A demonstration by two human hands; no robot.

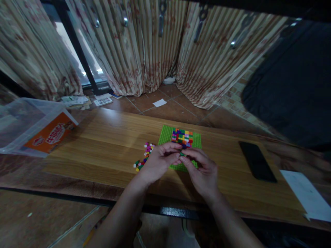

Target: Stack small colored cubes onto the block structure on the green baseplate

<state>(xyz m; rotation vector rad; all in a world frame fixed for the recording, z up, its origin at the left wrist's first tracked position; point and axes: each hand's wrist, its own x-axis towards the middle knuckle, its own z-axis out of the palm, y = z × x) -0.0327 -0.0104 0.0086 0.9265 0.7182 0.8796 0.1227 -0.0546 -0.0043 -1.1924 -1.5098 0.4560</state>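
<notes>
Green baseplate [165, 134] lies flat, multicoloured brick block [182, 136] on it; loose bricks [148, 148] at left, 1 green piece [182, 154] above

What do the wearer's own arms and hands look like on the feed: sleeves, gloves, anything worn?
The left hand and right hand are both ungloved. The left forearm and right forearm are bare, with no sleeve, watch or bracelet visible.
</notes>
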